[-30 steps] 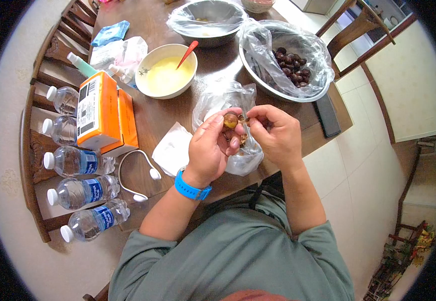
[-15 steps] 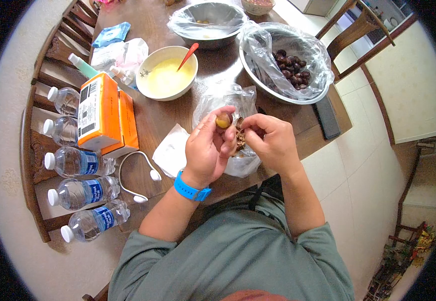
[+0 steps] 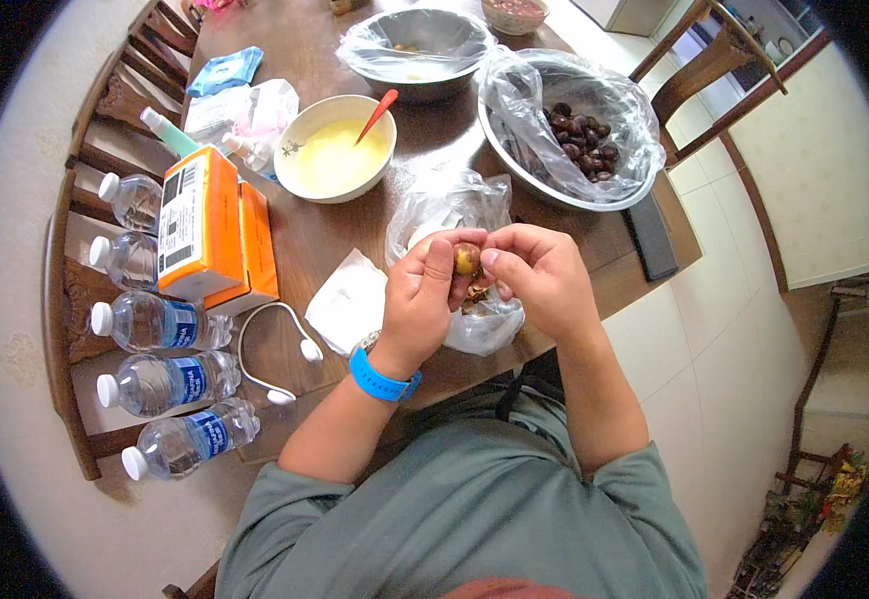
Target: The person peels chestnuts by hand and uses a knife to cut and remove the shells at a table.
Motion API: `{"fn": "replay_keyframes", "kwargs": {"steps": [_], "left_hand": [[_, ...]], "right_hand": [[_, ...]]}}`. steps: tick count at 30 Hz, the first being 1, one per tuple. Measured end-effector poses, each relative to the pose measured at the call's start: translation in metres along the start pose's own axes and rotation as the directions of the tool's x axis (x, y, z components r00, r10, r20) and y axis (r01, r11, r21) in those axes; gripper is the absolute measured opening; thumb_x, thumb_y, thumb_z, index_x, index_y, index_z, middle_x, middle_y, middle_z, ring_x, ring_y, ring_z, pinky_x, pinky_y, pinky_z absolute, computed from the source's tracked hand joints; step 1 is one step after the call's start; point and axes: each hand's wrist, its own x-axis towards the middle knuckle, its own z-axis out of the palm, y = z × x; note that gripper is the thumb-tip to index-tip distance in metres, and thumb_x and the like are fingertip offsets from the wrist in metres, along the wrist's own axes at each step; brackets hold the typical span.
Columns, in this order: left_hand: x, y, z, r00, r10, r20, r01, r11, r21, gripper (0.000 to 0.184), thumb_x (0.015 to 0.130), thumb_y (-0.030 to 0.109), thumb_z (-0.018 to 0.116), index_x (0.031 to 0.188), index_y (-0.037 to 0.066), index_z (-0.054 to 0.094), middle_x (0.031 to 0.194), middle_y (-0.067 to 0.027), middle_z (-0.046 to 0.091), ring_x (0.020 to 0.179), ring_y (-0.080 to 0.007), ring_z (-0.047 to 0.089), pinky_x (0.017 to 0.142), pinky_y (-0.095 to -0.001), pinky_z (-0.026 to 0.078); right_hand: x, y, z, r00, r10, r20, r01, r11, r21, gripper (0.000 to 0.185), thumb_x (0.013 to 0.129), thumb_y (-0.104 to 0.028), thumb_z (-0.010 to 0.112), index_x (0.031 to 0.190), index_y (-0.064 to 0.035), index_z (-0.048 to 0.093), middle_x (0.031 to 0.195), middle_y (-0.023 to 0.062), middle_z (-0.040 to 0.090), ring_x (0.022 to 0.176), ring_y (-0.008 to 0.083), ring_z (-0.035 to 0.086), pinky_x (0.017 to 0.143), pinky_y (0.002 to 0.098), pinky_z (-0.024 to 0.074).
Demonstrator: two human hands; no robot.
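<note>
The left hand (image 3: 419, 299) cradles a nut (image 3: 466, 262) between its thumb and bent fingers, over a clear plastic bag (image 3: 484, 334) near the table edge. Its wrist has rolled a little in the last half second, so that part of the watch face now shows above the blue strap (image 3: 382, 381). The nut looks yellow with brown patches, so its skin is probably only partly off. Shell scraps (image 3: 476, 298) show in the bag beneath it.

The right hand (image 3: 546, 280) has changed most: half a second ago it was apart from the nut, over the scraps, and now it is back against the nut's right side. Its fingers are bent and the thumb tip meets the nut; I cannot tell whether a bit of skin is pinched there. That return suggests a scrap was let go and the peeling has resumed on this same nut.

Left of the hands a tissue (image 3: 349, 304) lies flat, and beyond it stands a bowl (image 3: 354, 192) of yellow liquid with a red spoon (image 3: 376, 115). Farther right, a lined basin (image 3: 594, 206) holds dark unpeeled nuts (image 3: 581, 140), with no visible change there
</note>
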Motion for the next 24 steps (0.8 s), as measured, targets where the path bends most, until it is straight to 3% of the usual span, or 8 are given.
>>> {"fn": "replay_keyframes", "kwargs": {"steps": [6,7,10,12,16,19,22,24], "left_hand": [[0.002,-0.006,0.000,0.992,0.127,0.023,-0.128,0.987,0.095,0.044,0.103,0.038,0.039,0.111,0.002,0.062,0.077,0.0023,0.057,0.059,-0.0027,0.041,0.051,-0.0182,0.032],[0.002,-0.006,-0.001,0.989,0.148,0.028,-0.150,0.981,0.125,0.043,0.103,0.038,0.039,0.111,0.002,0.062,0.078,0.0021,0.057,0.059,-0.0028,0.041,0.052,-0.0183,0.033],[0.001,-0.005,-0.007,0.992,0.121,0.044,-0.128,0.968,0.217,0.039,0.103,0.033,0.041,0.106,-0.001,0.061,0.088,-0.0044,0.064,0.077,-0.0089,0.058,0.070,-0.0234,0.049],[0.002,-0.008,-0.009,0.989,0.144,0.044,-0.150,0.955,0.256,0.039,0.103,0.033,0.041,0.103,0.000,0.061,0.088,-0.0045,0.064,0.078,-0.0092,0.058,0.071,-0.0244,0.049],[0.005,-0.014,-0.010,0.980,0.196,0.035,-0.198,0.941,0.273,0.036,0.102,0.033,0.045,0.100,0.001,0.061,0.085,-0.0058,0.064,0.078,-0.0119,0.059,0.071,-0.0255,0.048],[0.009,-0.008,-0.015,0.901,0.385,0.198,-0.427,0.711,0.559,0.039,0.100,0.036,0.046,0.106,0.000,0.060,0.088,-0.0076,0.060,0.081,-0.0150,0.057,0.072,-0.0269,0.047],[0.007,-0.002,-0.011,0.912,0.372,0.173,-0.405,0.753,0.519,0.036,0.098,0.033,0.051,0.108,0.000,0.060,0.089,-0.0094,0.060,0.083,-0.0185,0.057,0.074,-0.0294,0.047],[0.006,0.002,-0.008,0.902,0.378,0.211,-0.431,0.743,0.512,0.026,0.096,0.023,0.055,0.108,0.000,0.060,0.091,-0.0121,0.059,0.081,-0.0217,0.058,0.073,-0.0313,0.048]], "right_hand": [[0.006,0.008,-0.007,0.969,0.207,0.136,-0.234,0.944,0.231,0.010,0.083,-0.008,0.058,0.083,-0.0001,0.064,0.069,0.0059,0.064,0.052,0.0048,0.049,0.048,0.0199,0.0375],[0.007,0.009,-0.007,0.967,0.213,0.141,-0.242,0.943,0.229,0.010,0.082,-0.008,0.058,0.084,-0.0001,0.064,0.069,0.0060,0.063,0.052,0.0051,0.050,0.048,0.0201,0.0388],[0.006,0.008,-0.007,0.959,0.242,0.146,-0.269,0.939,0.215,0.010,0.080,-0.006,0.056,0.085,-0.0001,0.063,0.069,0.0063,0.063,0.052,0.0061,0.052,0.050,0.0207,0.0423],[0.005,0.006,-0.005,0.954,0.266,0.139,-0.290,0.937,0.194,0.011,0.080,-0.006,0.055,0.086,-0.0002,0.062,0.069,0.0064,0.064,0.052,0.0068,0.053,0.050,0.0213,0.0445],[0.005,0.008,-0.005,0.953,0.270,0.138,-0.295,0.933,0.207,0.012,0.080,-0.005,0.055,0.086,0.0001,0.062,0.070,0.0066,0.064,0.053,0.0079,0.055,0.050,0.0218,0.0464],[0.005,0.008,-0.004,0.961,0.249,0.118,-0.270,0.937,0.223,0.013,0.080,-0.005,0.054,0.088,0.0009,0.063,0.070,0.0069,0.065,0.052,0.0086,0.055,0.049,0.0222,0.0461],[0.003,0.008,-0.006,0.973,0.218,0.074,-0.228,0.953,0.198,0.014,0.080,-0.005,0.054,0.088,0.0018,0.063,0.070,0.0073,0.065,0.052,0.0094,0.056,0.049,0.0227,0.0461],[0.002,0.007,-0.007,0.978,0.207,0.037,-0.210,0.964,0.163,0.014,0.081,-0.005,0.055,0.089,0.0023,0.063,0.070,0.0073,0.065,0.052,0.0100,0.057,0.048,0.0232,0.0461]]}}
